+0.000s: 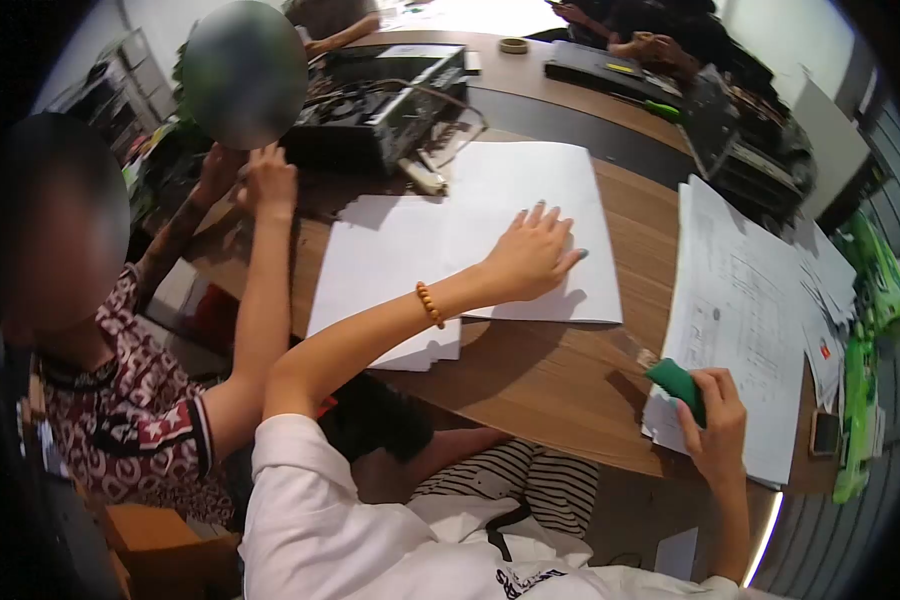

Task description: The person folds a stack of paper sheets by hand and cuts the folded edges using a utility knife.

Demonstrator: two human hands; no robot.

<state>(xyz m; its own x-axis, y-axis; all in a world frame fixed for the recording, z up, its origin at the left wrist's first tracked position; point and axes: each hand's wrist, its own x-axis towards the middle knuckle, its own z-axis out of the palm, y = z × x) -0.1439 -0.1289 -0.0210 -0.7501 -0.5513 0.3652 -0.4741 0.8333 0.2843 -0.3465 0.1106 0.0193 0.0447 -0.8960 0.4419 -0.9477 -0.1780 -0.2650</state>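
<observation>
My left hand (pixel 527 255) lies with fingers spread on a large white paper sheet (pixel 530 180), a beaded bracelet (pixel 429 304) on its wrist. A second stack of white sheets (pixel 380 265) adjoins it on the left, partly under my forearm. My right hand (pixel 715 415) is closed around a green handheld tool (pixel 678 388), whose narrow pale end points left toward the wooden table (pixel 530 372). Much of this tool is covered by my fingers, and its exact kind does not show. Under and beside it lies a stack of printed drawing sheets (pixel 735 320).
A person in a patterned shirt (pixel 135 430) sits close on my left. Behind the white sheets stands an opened computer case (pixel 370 110) with a cable. Farther back are a tape roll (pixel 513 46) and other people's hands. Green packets (pixel 855 415) line the right edge.
</observation>
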